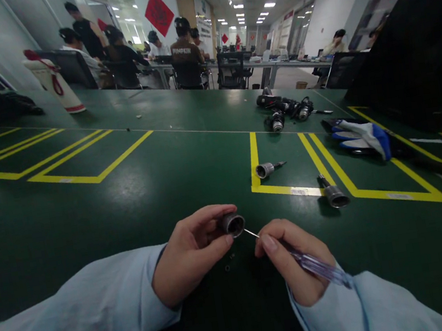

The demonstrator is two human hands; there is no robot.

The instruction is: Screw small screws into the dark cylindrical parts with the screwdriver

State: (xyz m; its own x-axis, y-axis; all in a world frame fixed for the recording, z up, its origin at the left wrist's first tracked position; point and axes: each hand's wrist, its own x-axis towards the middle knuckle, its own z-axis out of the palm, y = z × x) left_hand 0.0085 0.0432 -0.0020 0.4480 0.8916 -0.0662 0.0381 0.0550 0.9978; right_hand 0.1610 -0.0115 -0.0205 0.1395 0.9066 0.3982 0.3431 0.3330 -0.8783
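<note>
My left hand [194,249] is closed around a hollow metal cup-shaped part [234,224], its open mouth turned to the right and toward me. Pinched in my right hand [295,257] is a thin screwdriver [323,267] with a clear purplish handle. Its slim shaft points left at the cup's rim; whether the tip touches the metal I cannot tell. Below the cup, a tiny ring-like piece [227,268] and another small bit lie on the green table [135,200]. Farther right rest two similar cups with shafts, one small [264,170] and one larger [336,196].
Yellow tape [254,163] marks off areas on the table. Black tool parts [279,110] lie at the back right, beside blue-and-white gloves [361,133]. A pale cylindrical object [57,85] stands at the back left. Several people sit at desks beyond, and one stands.
</note>
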